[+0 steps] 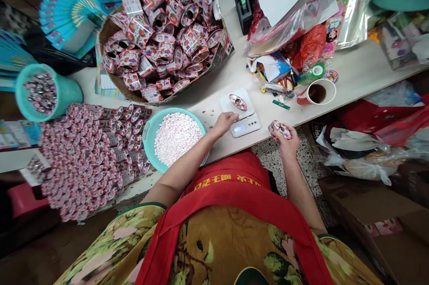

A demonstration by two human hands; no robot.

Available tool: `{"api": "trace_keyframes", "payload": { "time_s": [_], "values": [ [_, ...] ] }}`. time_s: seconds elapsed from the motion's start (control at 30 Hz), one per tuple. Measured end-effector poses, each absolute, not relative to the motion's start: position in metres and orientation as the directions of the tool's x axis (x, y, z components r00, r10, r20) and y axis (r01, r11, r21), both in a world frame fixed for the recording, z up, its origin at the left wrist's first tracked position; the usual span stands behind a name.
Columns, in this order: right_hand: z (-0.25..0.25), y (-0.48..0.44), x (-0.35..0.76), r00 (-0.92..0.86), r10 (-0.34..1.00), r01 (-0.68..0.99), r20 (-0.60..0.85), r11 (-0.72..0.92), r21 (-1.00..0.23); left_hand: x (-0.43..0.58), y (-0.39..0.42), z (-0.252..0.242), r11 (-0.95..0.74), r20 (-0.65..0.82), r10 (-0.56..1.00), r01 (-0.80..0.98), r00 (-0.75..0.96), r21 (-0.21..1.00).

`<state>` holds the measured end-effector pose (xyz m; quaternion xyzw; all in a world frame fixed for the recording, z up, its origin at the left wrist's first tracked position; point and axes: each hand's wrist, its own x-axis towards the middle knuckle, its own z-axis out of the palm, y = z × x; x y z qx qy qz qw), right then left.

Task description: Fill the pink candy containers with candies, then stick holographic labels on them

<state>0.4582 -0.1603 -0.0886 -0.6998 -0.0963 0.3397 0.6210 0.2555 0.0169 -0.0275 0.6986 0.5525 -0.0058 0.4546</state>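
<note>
My right hand [289, 142] is closed round a small pink-and-red printed candy box [279, 130], held over the front edge of the table. My left hand [225, 124] is at the left side of a white digital scale [246, 127], its fingers pressed together; whatever they pinch, if anything, is too small to make out. On the scale's pan lies another small printed candy box [237, 102]. A mint-green basin [148, 136] full of small white-pink candies stands left of the scale, beside my left forearm.
Behind the basin, a large cardboard carton [221, 55] is heaped with printed candy boxes. Rows of similar boxes [83, 160] cover the left side. A green bucket [69, 97] stands beyond them. A paper cup [323, 93] of dark drink and a tape dispenser [244, 8] are on the right.
</note>
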Motion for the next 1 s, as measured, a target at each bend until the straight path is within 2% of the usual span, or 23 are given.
{"api": "trace_keyframes", "payload": {
  "time_s": [0.07, 0.13, 0.2, 0.33, 0.63, 0.73, 0.8, 0.9, 0.97, 1.0],
  "values": [
    [-0.090, -0.163, 0.458, 0.740, 0.560, -0.299, -0.373, -0.222, -0.928, 0.270, 0.006, -0.038, -0.323, -0.473, 0.720, 0.848, 0.509, 0.421],
    [-0.093, -0.167, 0.458, 0.733, 0.566, -0.304, -0.377, -0.223, -0.926, 0.285, 0.003, -0.047, -0.603, -0.490, 0.606, 0.764, 0.627, 0.231],
    [-0.096, -0.171, 0.458, 0.730, 0.575, -0.290, -0.370, -0.229, -0.929, 0.297, 0.007, -0.054, -0.765, -0.520, 0.482, 0.628, 0.705, 0.144],
    [-0.099, -0.183, 0.460, 0.720, 0.586, -0.260, -0.373, -0.270, -0.927, 0.309, 0.013, -0.061, -0.856, -0.533, 0.385, 0.507, 0.753, 0.099],
    [-0.100, -0.185, 0.468, 0.712, 0.586, -0.255, -0.388, -0.299, -0.920, 0.315, 0.012, -0.065, -0.852, -0.513, 0.376, 0.505, 0.772, 0.136],
    [-0.101, -0.180, 0.468, 0.708, 0.595, -0.235, -0.379, -0.308, -0.922, 0.301, 0.010, -0.060, -0.796, -0.507, 0.412, 0.570, 0.757, 0.203],
    [-0.103, -0.178, 0.467, 0.702, 0.605, -0.230, -0.375, -0.306, -0.924, 0.286, 0.006, -0.058, -0.644, -0.493, 0.532, 0.707, 0.688, 0.292],
    [-0.105, -0.176, 0.465, 0.697, 0.611, -0.244, -0.376, -0.291, -0.925, 0.265, 0.000, -0.060, -0.176, -0.574, 0.668, 0.850, 0.473, 0.496],
    [-0.106, -0.175, 0.464, 0.700, 0.607, -0.246, -0.377, -0.292, -0.924, 0.258, 0.000, -0.064, 0.100, -0.661, 0.643, 0.814, 0.386, 0.572],
    [-0.106, -0.174, 0.463, 0.699, 0.607, -0.245, -0.378, -0.293, -0.924, 0.256, 0.001, -0.066, 0.165, -0.671, 0.638, 0.784, 0.378, 0.599]
  ]
}}
